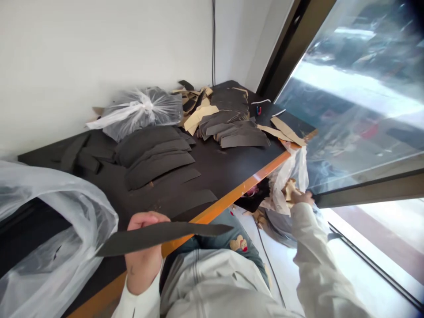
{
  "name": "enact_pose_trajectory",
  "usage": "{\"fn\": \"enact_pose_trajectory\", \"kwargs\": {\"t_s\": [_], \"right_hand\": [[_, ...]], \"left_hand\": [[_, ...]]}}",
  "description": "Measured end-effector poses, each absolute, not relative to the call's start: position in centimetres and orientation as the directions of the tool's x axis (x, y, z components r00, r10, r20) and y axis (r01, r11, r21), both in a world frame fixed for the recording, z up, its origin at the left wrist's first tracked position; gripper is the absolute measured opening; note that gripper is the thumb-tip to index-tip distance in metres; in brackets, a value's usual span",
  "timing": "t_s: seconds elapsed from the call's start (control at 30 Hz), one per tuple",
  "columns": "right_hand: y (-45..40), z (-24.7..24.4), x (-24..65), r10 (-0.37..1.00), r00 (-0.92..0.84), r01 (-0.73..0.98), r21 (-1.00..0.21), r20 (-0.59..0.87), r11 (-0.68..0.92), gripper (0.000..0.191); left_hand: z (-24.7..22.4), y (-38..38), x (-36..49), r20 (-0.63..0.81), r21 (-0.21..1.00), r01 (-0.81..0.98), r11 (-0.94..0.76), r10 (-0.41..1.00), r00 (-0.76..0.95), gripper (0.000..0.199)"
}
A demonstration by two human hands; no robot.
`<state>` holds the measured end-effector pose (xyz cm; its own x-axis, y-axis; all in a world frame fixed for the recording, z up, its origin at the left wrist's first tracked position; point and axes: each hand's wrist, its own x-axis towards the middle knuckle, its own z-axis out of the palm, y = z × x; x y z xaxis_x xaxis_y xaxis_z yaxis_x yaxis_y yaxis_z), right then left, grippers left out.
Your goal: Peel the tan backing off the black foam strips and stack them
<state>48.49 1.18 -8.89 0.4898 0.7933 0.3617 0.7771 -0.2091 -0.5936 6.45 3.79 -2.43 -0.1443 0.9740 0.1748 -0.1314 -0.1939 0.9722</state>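
A white wall [99, 57] and a large window [357, 97] meet at the far corner of a black-topped desk [159, 201], which has an orange front edge. A large clear plastic sack [43, 229] occupies the lower left of the view beside the desk; its contents cannot be determined. On the desk, a knotted clear plastic bag [139, 112] sits against the wall and holds dark material. Stacks of curved dark sheet pieces [155, 154] lie beside it, with a second pile of dark pieces [235, 132] further along. Tan offcuts [198, 110] are heaped behind that pile.

Beyond the orange edge, a clear plastic bag [291, 170] hangs below desk level, with crumpled tan scraps [289, 190] at its mouth. The right grip [300, 198] is at that mouth, in contact with the bag or scraps; whether it is closed on anything cannot be determined.

A dark tapered strip [185, 232] is clamped in the left grip [145, 247], held clear of the desk just above the orange edge. Its long axis runs almost level across the view, with one end toward the large sack and the narrow tip toward the hanging bag. The right grip is the nearer hand to the hanging bag; the left grip is the nearer to the large sack.
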Motion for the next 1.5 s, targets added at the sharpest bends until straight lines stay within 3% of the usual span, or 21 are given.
{"fn": "enact_pose_trajectory", "kwargs": {"t_s": [0.1, 0.17, 0.2, 0.27, 0.33, 0.4, 0.5, 0.57, 0.7, 0.8, 0.93, 1.1, 1.23, 1.5], "right_hand": [[1.2, -7.2, 45.4, 0.614, 0.657, 0.698, -0.66, 0.437, -0.277, 0.035], [1.4, -5.2, 41.5, 0.623, 0.68, 0.593, -0.789, 0.385, -0.16, 0.033], [1.5, -4.1, 39.2, 0.723, 0.614, 0.496, -0.867, 0.315, -0.044, 0.03], [1.6, -2.0, 34.4, 0.95, 0.259, 0.278, -0.956, 0.173, 0.098, 0.032], [1.5, -0.7, 30.5, 0.993, -0.104, 0.144, -0.987, 0.058, 0.073, 0.04], [1.5, -0.2, 28.4, 0.969, -0.248, 0.107, -0.994, -0.025, 0.002, 0.039], [2.1, -0.5, 28.0, 0.989, -0.147, 0.181, -0.983, -0.031, -0.003, 0.022], [2.7, -0.9, 28.4, 0.996, -0.086, 0.289, -0.956, 0.025, 0.049, 0.019], [4.0, -1.6, 28.3, 0.988, -0.121, 0.425, -0.895, 0.091, 0.134, 0.015], [5.0, -2.0, 27.3, 0.982, -0.149, 0.473, -0.863, 0.119, 0.176, 0.015], [6.8, -2.6, 26.2, 0.982, -0.127, 0.561, -0.806, 0.142, 0.19, 0.025], [8.8, -3.9, 25.7, 0.974, -0.178, 0.691, -0.687, 0.138, 0.224, 0.02], [9.4, -4.7, 25.7, 0.95, -0.278, 0.681, -0.668, 0.145, 0.301, 0.009], [9.4, -4.5, 25.5, 0.961, -0.274, 0.755, -0.61, 0.042, 0.242, 0.011]], "left_hand": [[-2.3, 3.2, 7.1, 0.188, 0.979, -0.052, -0.195, 0.976, -0.112, 0.018], [-2.2, 3.0, 7.7, 0.198, 0.977, -0.058, -0.204, 0.976, -0.095, 0.017], [-2.2, 3.0, 7.9, 0.198, 0.976, -0.078, -0.204, 0.976, -0.086, 0.016], [-2.4, 2.9, 8.2, 0.207, 0.965, -0.151, -0.216, 0.976, -0.073, 0.013], [-2.6, 2.8, 8.0, 0.212, 0.954, -0.207, -0.219, 0.976, -0.056, 0.011], [-2.8, 2.4, 7.2, 0.226, 0.954, -0.196, -0.226, 0.974, -0.021, 0.008], [-2.6, 1.7, 5.5, 0.178, 0.983, 0.047, -0.18, 0.983, 0.046, 0.003], [-2.4, 1.2, 4.3, 0.059, 0.986, 0.154, -0.061, 0.998, 0.019, 0.008], [-2.4, 0.8, 2.8, -0.29, 0.951, -0.121, 0.284, 0.956, -0.034, 0.022], [-2.5, 1.3, 2.8, -0.383, 0.911, -0.181, 0.37, 0.923, -0.042, 0.032], [-2.8, 2.7, 3.6, -0.275, 0.943, 0.143, 0.302, 0.944, -0.183, 0.033], [-3.3, 4.2, 4.4, -0.025, 0.854, 0.499, 0.145, 0.971, -0.239, 0.012], [-3.9, 4.6, 4.5, 0.06, 0.802, 0.593, 0.077, 0.976, -0.208, 0.007], [-4.6, 4.9, 4.4, 0.083, 0.784, 0.618, 0.064, 0.975, -0.207, 0.007]]}}
